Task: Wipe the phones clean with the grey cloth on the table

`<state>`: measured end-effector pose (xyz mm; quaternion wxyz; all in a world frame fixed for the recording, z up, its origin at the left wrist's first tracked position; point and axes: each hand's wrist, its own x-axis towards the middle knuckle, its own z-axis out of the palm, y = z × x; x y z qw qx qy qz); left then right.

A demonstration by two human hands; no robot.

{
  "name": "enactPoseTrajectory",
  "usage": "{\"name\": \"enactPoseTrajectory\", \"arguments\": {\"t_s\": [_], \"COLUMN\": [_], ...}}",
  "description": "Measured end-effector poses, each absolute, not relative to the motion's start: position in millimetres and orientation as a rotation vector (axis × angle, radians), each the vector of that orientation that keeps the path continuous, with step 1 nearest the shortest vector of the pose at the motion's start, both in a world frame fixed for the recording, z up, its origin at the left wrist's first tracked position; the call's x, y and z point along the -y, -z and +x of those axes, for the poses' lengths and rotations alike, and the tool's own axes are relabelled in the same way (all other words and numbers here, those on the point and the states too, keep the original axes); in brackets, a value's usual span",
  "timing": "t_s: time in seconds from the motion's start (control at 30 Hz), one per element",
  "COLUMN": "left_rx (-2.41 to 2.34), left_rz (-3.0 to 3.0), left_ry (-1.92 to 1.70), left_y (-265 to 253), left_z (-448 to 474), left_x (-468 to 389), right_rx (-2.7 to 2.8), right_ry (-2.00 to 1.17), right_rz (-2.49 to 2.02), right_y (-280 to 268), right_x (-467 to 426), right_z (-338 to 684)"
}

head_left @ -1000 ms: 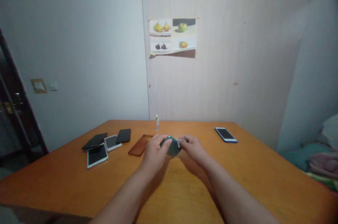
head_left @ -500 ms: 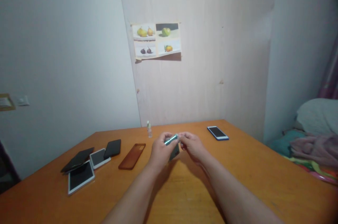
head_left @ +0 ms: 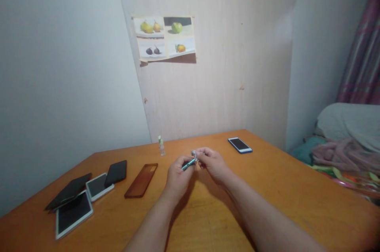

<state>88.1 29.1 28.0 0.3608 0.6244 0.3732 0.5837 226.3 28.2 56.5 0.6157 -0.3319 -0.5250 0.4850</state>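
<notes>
My left hand (head_left: pixel 177 176) is closed around a slim phone (head_left: pixel 189 164) with a shiny teal edge. The phone is tilted so that mostly its narrow side shows; the rest is covered by my fingers. My right hand (head_left: pixel 212 163) is closed at the phone's upper end, its fingertips pinching a small whitish, crumpled-looking piece (head_left: pixel 194 154) whose kind I cannot make out. Both hands are close together above the wooden table (head_left: pixel 208 220). Left of them lies a brown phone case (head_left: pixel 141 181), and behind them stands a small clear spray bottle (head_left: pixel 161 147).
At the left lie a black phone (head_left: pixel 116 173), two white-framed devices (head_left: pixel 74 213) and a dark wallet-like case (head_left: pixel 69 190), partly overlapping. A blue-edged phone (head_left: pixel 240 145) rests at the back right. Bedding (head_left: pixel 341 145) is beyond the table's right edge.
The view has turned slightly to the right. The phone in my left hand has tilted so its dark face no longer shows, and the whitish piece at my right fingertips is more visible.
</notes>
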Motion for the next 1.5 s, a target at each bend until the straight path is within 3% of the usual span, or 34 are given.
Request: {"name": "enactPoseTrajectory", "arguments": {"t_s": [0.3,0.6,1.03,1.23,1.5], "left_rx": [-1.047,-0.915,-1.285,-1.375,-1.362], "left_rz": [1.452,1.343,2.199,2.333,2.387], "left_ry": [-1.611,-1.555,-1.546,-1.521,-1.465], "left_y": [-69,-23,-30,-28,-29], "left_z": [86,97,73,71,71], "left_x": [-4,-30,-31,-31,-28], "right_rx": [1.177,1.046,1.161,1.501,1.448], "right_ry": [-1.235,-1.235,-0.989,-0.557,-0.479], "right_rz": [-0.786,-0.814,-0.850,-0.832,-0.975], "right_y": [-41,-39,-54,-51,-51], "right_x": [-34,-35,-30,-17,-23], "right_z": [219,217,229,217,226]}}
